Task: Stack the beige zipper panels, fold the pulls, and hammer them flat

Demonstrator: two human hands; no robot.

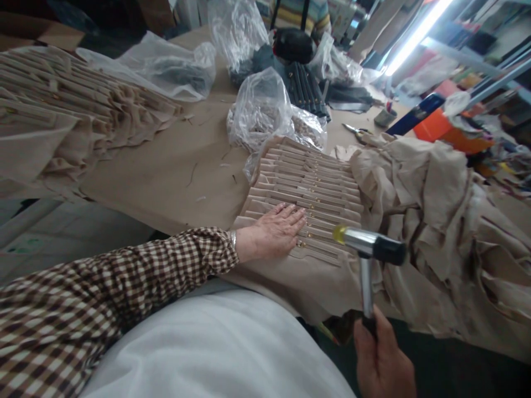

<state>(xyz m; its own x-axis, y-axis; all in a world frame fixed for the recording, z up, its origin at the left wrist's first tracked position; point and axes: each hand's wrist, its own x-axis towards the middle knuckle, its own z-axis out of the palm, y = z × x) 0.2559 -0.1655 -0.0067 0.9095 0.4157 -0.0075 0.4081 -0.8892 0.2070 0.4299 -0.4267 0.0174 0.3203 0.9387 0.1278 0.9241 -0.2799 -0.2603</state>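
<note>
My left hand [276, 229] lies flat with fingers stretched out on a stack of beige fabric pieces [332, 190]. The pieces overlap in rows, each with a zipper-like strip and small gold-coloured metal bits. My right hand [384, 356] is wrapped round the black grip of a mallet [367, 243]. Its metal head, yellow at one end and black at the other, is raised over the right side of the stack, just right of my left hand. Whether it touches the fabric I cannot tell.
Crumpled beige fabric [431, 210] is heaped on the right, and another folded pile [83, 105] lies at the far left. Behind the stack stand clear plastic bags [265, 102] and dark strips [307, 91]. Scissors [357, 131] and an orange box [450, 132] are at the back right.
</note>
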